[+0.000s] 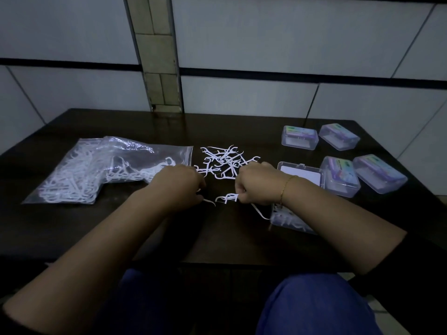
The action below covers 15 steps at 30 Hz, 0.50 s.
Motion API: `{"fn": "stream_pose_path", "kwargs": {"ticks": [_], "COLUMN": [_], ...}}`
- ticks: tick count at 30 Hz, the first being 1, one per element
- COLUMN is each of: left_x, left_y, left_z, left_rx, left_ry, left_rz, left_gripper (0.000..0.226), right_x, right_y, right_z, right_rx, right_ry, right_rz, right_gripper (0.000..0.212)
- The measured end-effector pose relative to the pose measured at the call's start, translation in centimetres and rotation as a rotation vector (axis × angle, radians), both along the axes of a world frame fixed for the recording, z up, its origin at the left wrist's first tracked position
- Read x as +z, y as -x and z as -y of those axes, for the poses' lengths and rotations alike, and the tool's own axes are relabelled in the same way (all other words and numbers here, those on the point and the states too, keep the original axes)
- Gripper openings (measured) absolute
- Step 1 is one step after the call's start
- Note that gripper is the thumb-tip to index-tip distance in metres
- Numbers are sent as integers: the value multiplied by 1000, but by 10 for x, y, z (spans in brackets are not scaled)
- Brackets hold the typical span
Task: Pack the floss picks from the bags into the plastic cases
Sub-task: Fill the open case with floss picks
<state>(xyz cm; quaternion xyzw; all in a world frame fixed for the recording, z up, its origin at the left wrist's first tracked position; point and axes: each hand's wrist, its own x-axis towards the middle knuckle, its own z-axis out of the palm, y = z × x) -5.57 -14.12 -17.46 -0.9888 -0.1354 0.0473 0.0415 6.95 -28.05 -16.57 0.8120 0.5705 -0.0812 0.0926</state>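
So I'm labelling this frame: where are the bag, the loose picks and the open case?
bag (96,165), head view, its middle
loose picks (223,160), head view, middle of the pile
open case (300,174), head view, its lid

Loose picks (221,163) lie between bag (101,170) and cases (338,163).

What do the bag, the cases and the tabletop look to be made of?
The bag looks like thin clear plastic film: it crinkles, glints, and the white picks show through. The closed cases look like rigid translucent plastic, glossy, with their labels and contents visible through the lids. The table is dark and smooth with a faint sheen; wood or laminate, the dim light leaves it open.
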Motion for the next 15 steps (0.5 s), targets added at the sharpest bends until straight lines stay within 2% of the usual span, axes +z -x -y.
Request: {"fn": "stream_pose_path", "kwargs": {"ticks": [6, 9, 12, 15], "left_x": [0, 1, 2, 3], "left_y": [-1, -1, -3, -5], "left_z": [-2, -6, -11, -13], "left_rx": [15, 12, 4, -3], "left_ry": [-148, -138, -55, 0], "left_rz": [-35, -34, -26, -56], "left_gripper": [25, 23, 18, 15], "right_x": [-7, -7, 0, 10], "right_y": [-2, -6, -10, -14], "right_z": [-5, -5, 0, 8], "right_rx": [39, 26, -40, -129], "right_ry": [-11, -65, -154, -322], "right_rz": [56, 15, -108, -309], "right_gripper": [22, 19, 16, 11]}}
